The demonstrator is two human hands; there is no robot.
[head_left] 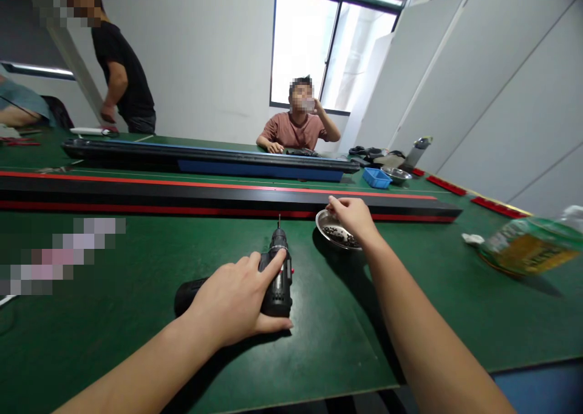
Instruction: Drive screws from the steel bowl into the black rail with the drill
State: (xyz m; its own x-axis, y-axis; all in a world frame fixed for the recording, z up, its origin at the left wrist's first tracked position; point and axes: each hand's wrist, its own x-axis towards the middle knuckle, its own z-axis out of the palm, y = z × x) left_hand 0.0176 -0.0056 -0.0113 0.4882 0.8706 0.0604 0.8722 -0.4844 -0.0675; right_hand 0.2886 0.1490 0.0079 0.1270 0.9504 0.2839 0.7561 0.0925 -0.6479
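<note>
My left hand (237, 295) is wrapped round a black cordless drill (279, 274) lying on its side on the green table, its bit (279, 221) pointing away from me. The index finger rests along the drill's body, and the handle end sticks out to the left. Over a small metal bowl (322, 227) my right hand (353, 215) hovers with thumb and fingertips pinched together. Whatever may be between those fingertips is too small to tell. Small dark pieces that look like screws (339, 235) lie in the bowl, partly covered by the hand.
A long black bar with red edges (218, 198) crosses the table beyond the drill. Behind it lie another long dark bar (204, 155) and a blue bin (376, 178). A plastic jar (531, 247) stands right. One person (298, 128) sits opposite; another (122, 74) stands left.
</note>
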